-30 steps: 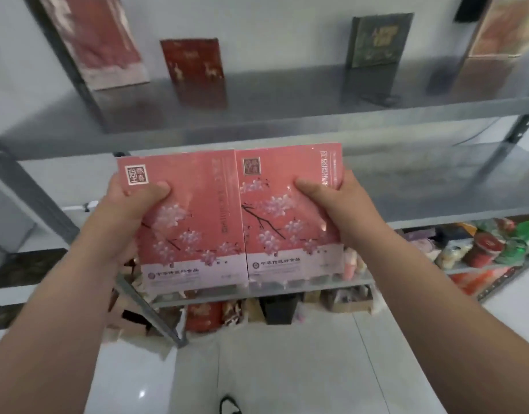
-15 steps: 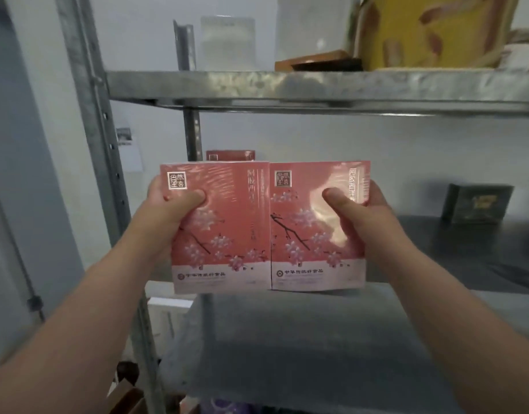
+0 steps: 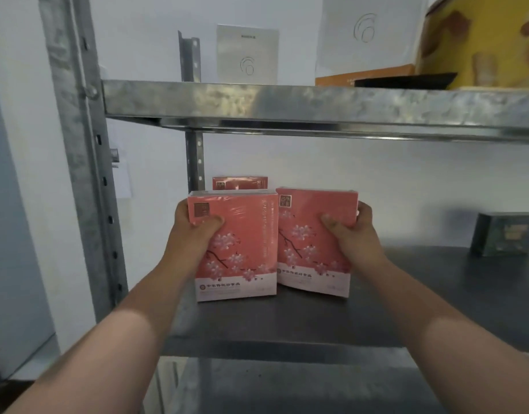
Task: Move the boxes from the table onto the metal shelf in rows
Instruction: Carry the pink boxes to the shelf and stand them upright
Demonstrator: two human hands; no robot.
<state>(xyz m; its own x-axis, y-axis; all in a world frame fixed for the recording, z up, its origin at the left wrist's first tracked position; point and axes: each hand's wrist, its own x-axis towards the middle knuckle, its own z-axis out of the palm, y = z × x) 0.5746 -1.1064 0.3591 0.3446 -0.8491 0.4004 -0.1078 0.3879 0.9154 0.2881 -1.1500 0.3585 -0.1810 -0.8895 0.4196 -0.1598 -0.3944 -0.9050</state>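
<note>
**Lowered to the shelf board: two pink boxes all but placed**

Brings both boxes down and forward from mid-air half a second ago to the dark board of the metal shelf (image 3: 317, 321), under the galvanised upper tier (image 3: 317, 106). Grips the left pink blossom box (image 3: 239, 255) with the left hand (image 3: 194, 231), thumb across the front near the top corner and fingers curled behind. Grips the right pink blossom box (image 3: 311, 249) with the right hand (image 3: 351, 231) in the same way. Holds the two upright, side edges touching or nearly so, the left one a little nearer the camera. Appears to have the left box's bottom edge on the board already. Cannot tell whether the right one, slightly tilted, is fully down. Sets both just in front of a third pink box (image 3: 240, 183), visible only by its top strip behind them, close to the rear post (image 3: 194, 156). Leaves a dark green box (image 3: 506, 234) well apart, at the right of the same board.

Looks like the placing step, near its end. Calls next for settling both boxes flat, squaring them against each other and in line with the box behind. Then calls for easing thumbs and fingers off gently, since tall, thin boxes like these could tip backward when let go.
</note>
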